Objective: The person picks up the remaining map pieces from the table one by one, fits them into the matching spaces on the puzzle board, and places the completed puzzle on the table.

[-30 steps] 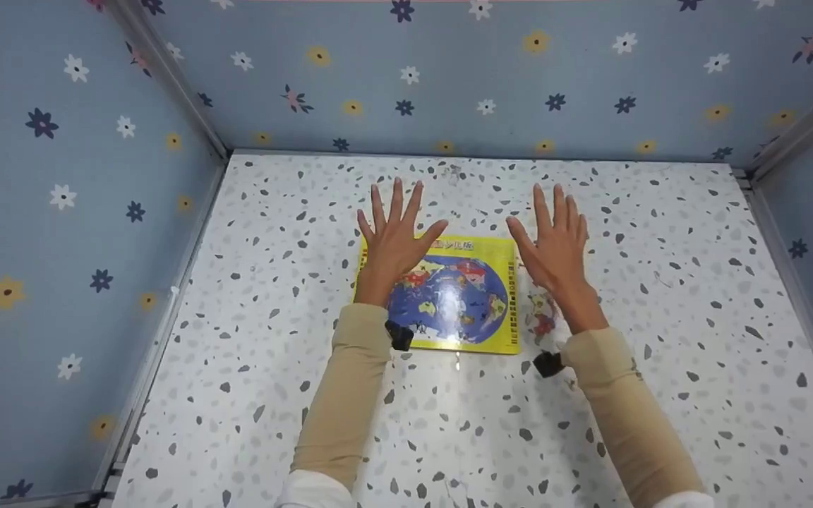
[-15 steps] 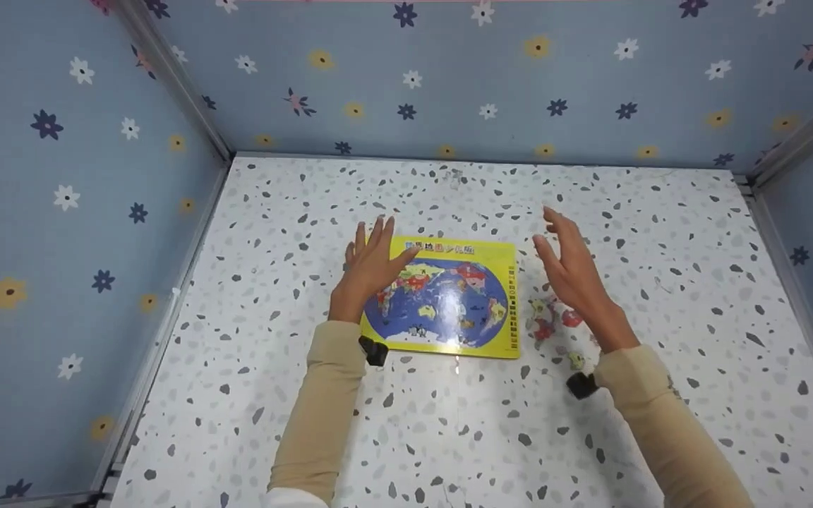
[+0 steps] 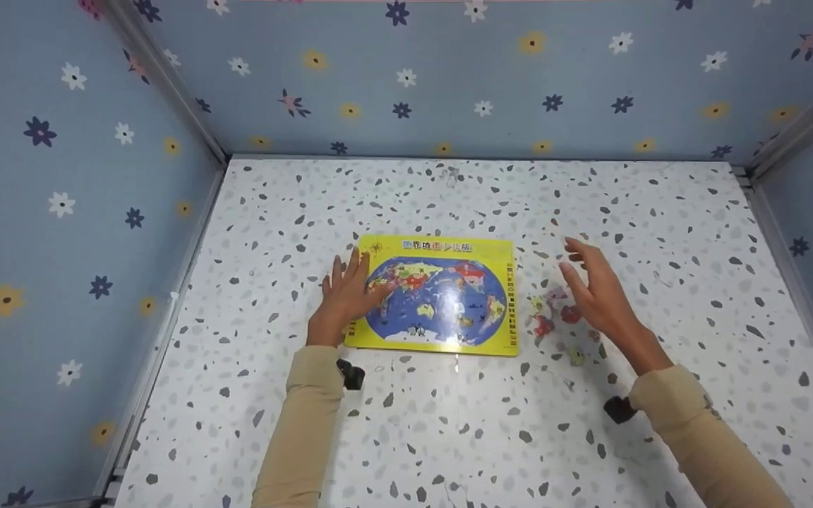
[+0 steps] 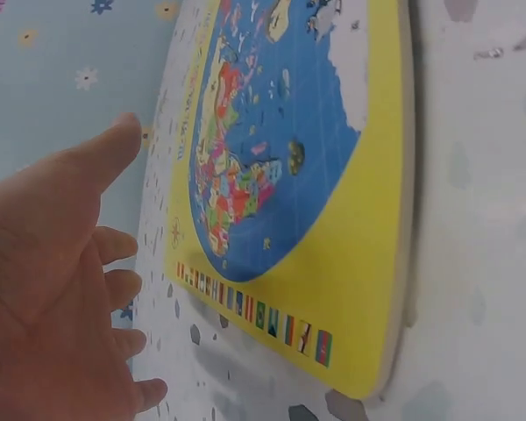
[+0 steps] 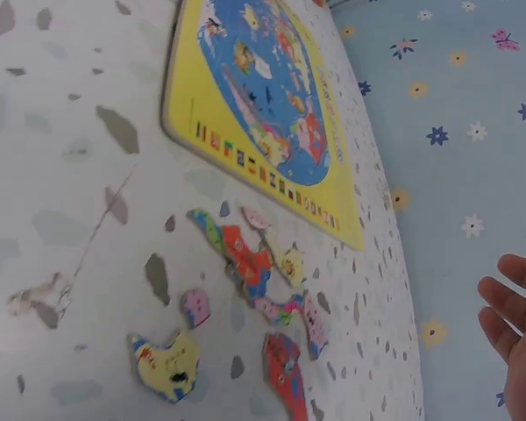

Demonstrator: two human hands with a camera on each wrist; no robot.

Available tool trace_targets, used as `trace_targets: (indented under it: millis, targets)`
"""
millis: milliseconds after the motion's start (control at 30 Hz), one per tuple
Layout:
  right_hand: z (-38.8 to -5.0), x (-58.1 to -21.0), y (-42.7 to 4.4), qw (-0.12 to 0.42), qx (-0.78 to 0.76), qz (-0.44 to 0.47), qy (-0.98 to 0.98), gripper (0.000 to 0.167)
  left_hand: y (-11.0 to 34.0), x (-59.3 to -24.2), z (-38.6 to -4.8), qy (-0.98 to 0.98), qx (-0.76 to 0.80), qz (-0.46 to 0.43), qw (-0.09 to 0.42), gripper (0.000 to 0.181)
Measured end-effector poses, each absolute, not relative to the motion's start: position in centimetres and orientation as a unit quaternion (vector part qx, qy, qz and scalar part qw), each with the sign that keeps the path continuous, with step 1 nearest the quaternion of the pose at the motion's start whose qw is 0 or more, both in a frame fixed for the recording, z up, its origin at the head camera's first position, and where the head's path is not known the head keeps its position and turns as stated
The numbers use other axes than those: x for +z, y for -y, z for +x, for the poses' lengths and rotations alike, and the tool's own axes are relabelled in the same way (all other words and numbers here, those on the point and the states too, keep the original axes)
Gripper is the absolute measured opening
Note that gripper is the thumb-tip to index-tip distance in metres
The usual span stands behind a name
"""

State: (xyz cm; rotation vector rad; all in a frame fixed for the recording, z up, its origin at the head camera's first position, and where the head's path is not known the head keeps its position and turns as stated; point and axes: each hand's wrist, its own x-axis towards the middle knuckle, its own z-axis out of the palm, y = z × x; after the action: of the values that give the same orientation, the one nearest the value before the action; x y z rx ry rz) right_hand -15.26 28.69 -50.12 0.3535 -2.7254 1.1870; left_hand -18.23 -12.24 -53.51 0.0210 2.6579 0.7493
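Note:
A yellow-bordered world map board (image 3: 442, 341) lies flat on the table, its blue oval map facing up. My left hand (image 3: 341, 300) is at the board's left side, fingers extended; in the left wrist view the hand (image 4: 61, 272) appears beside the board (image 4: 359, 307) with nothing in its grasp. To the right of the board, my right hand (image 3: 605, 300) hovers with fingers slightly bent and holds nothing. Several loose map pieces, among them a red one (image 3: 542, 325) and a yellow one (image 3: 576, 355), lie between the board and that hand. The right wrist view shows a yellow piece (image 5: 169, 367) nearest.
The speckled white table (image 3: 449, 437) surrounds the board and pieces. Blue flowered panels (image 3: 449, 77) stand along its back, left and right sides, with grey metal strips at the corners. A black wrist camera (image 3: 351, 375) sits at the left cuff, another (image 3: 619, 409) at the right.
Both hands have come back toward the near side and spread apart, the left to the board's left edge, the right past the loose pieces. More of the board and pieces shows.

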Motion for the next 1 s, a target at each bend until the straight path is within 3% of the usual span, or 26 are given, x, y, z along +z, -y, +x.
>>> trace_targets:
  millis: [433,567,767,1000]
  targets:
    - [-13.8,-52.6,-29.4,0.026,0.361,0.100,0.927,0.055,13.5,-54.4,-17.3,-0.933,0.255,-0.001,0.253,0.124]
    - [-13.4,-53.3,-29.5,0.013,0.351,0.108,0.930,0.055,13.6,-54.4,-17.1,-0.933,0.252,0.002,0.258,0.127]
    - [-12.9,-54.6,-30.3,0.041,0.282,0.179,0.942,0.041,13.5,-54.7,-17.1,-0.933,0.244,0.005,0.265,0.128]
    - [-12.3,-55.6,-30.6,0.003,0.220,0.203,0.954,0.036,13.0,-54.6,-17.1,-0.932,0.234,0.007,0.275,0.128]
